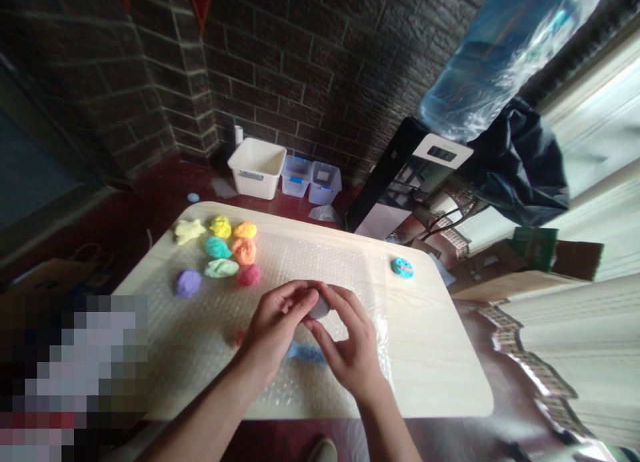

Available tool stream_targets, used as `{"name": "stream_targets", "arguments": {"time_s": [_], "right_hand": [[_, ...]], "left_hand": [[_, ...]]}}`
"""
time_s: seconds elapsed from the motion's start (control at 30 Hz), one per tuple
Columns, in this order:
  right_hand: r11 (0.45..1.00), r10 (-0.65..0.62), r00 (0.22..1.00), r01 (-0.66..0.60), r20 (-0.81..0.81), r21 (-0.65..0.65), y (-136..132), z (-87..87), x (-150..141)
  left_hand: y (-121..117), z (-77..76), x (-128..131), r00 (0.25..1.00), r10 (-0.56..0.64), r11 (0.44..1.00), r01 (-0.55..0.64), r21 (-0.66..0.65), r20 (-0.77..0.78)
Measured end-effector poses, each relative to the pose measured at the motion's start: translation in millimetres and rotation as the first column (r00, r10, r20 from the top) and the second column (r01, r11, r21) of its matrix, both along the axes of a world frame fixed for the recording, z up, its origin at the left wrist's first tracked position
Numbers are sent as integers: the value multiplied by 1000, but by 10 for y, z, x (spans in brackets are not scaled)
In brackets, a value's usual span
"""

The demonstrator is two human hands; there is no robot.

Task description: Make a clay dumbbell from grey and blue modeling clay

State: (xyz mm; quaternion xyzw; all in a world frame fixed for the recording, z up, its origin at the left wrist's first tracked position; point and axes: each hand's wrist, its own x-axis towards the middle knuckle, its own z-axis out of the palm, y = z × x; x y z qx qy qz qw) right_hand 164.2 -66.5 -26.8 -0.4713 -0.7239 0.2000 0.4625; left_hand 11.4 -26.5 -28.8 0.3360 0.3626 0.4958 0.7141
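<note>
My left hand (273, 325) and my right hand (350, 339) meet above the near middle of the table, both closed on a grey lump of modelling clay (320, 307). The thumbs and fingertips press round its edges. Below my hands, a light blue piece (306, 353) lies on the bubble wrap (185, 342), partly covered by them. A reddish lump (239, 339) shows beside my left wrist, mostly hidden. Farther left sit several coloured clay lumps, among them a purple one (189, 283), a crimson one (249, 275) and a teal one (217, 247).
A blue patterned clay piece (403, 267) rests on the right of the wooden table (440, 355). Behind the table stand a white basket (257, 159), two clear bins and a water dispenser (395, 175). Cardboard boxes (500, 262) are at the right. Pixelated blocks cover the lower left.
</note>
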Motion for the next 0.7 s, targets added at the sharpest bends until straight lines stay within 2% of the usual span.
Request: {"name": "stream_targets", "arguments": {"time_s": [0.1, 0.23, 0.37, 0.5, 0.7], "right_hand": [[1000, -6, 999, 6, -45, -6, 22, -19, 4], [998, -53, 994, 56, -92, 32, 24, -22, 1], [999, -51, 998, 50, 30, 15, -5, -19, -3], [998, -61, 987, 57, 151, 31, -15, -27, -2], [999, -35, 988, 37, 153, -8, -13, -27, -2]], "left_hand": [[4, 4, -5, 1000, -15, 1000, 14, 14, 19], [8, 73, -3, 994, -17, 999, 22, -42, 112], [9, 119, 7, 984, 24, 994, -5, -111, 175], [0, 85, 9, 986, 41, 990, -18, -138, 163], [-22, 45, 27, 990, 2, 992, 16, -122, 143]]}}
